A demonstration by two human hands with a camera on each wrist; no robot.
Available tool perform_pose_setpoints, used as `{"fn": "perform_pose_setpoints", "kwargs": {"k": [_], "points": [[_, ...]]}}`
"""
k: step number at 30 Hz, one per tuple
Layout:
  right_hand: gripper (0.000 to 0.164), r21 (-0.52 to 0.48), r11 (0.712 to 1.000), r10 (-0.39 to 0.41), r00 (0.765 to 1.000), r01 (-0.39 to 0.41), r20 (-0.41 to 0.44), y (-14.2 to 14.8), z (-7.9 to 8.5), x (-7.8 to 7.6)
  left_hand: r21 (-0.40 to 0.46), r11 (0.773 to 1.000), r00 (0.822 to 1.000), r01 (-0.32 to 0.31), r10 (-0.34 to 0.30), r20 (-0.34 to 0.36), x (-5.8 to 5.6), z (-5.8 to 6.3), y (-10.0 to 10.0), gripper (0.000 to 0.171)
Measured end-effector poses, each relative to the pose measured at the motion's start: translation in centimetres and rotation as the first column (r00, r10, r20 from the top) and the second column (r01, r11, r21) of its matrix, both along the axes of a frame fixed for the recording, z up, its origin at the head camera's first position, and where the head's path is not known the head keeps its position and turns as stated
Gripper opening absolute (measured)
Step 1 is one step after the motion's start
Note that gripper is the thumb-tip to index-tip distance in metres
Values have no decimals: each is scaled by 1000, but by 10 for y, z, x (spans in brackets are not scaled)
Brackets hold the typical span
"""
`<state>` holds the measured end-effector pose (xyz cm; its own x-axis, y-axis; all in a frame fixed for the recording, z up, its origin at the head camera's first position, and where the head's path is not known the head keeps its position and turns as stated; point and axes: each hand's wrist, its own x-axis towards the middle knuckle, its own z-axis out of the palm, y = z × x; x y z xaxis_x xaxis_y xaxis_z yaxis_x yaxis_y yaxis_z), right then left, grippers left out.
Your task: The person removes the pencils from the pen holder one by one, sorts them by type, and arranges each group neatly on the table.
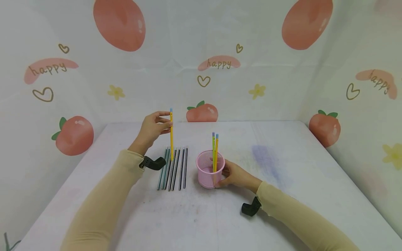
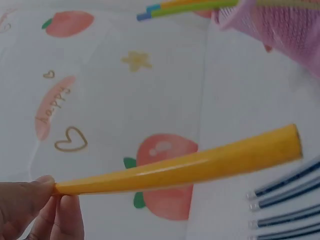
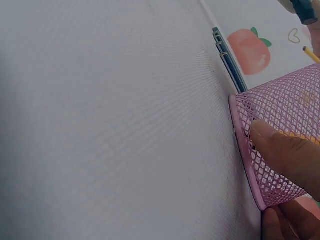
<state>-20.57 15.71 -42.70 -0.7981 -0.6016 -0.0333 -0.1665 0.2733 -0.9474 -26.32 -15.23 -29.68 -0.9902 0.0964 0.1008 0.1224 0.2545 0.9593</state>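
My left hand [image 1: 154,126] pinches a yellow pencil [image 1: 171,136] near its blue-tipped top, and the pencil hangs upright above a row of dark pencils [image 1: 183,167]. In the left wrist view the same yellow pencil [image 2: 200,162] stretches away from the thumb and fingertips. A pink mesh pen cup [image 1: 208,179] stands upright right of the row, holding a green pencil [image 1: 213,146] and another yellow pencil [image 1: 216,150]. My right hand [image 1: 233,174] grips the cup's right side, the thumb [image 3: 285,152] pressed on the mesh in the right wrist view.
The dark and teal pencils [image 1: 161,170] lie side by side on the white tabletop [image 1: 194,216], left of the cup. A white backdrop [image 1: 176,80] printed with peaches, hearts and flowers rises behind and beside the table. A black wrist camera mount [image 1: 154,163] sits on each sleeve cuff.
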Motion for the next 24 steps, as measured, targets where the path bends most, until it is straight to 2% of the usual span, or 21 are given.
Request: {"fn": "perform_pose_setpoints", "kwargs": {"k": [4,10,17,24], "points": [[93,4,1000,-7,1000,7,0,0,-1,0,-80,997,999,-6,9,33,-1,-6,-8,45],[92,-7,1000,-6,1000,6,11,-2,-2,-1,-199,980,995,-1,21,100,-3,-23,-20,46],[92,-1,1000,-15,1000,15,19,-2,-1,0,-243,970,983,13,32,179,-4,-47,-33,47],[92,1,1000,-17,1000,17,12,0,-1,1,-302,953,968,-5,81,239,-2,-69,-41,46]]}}
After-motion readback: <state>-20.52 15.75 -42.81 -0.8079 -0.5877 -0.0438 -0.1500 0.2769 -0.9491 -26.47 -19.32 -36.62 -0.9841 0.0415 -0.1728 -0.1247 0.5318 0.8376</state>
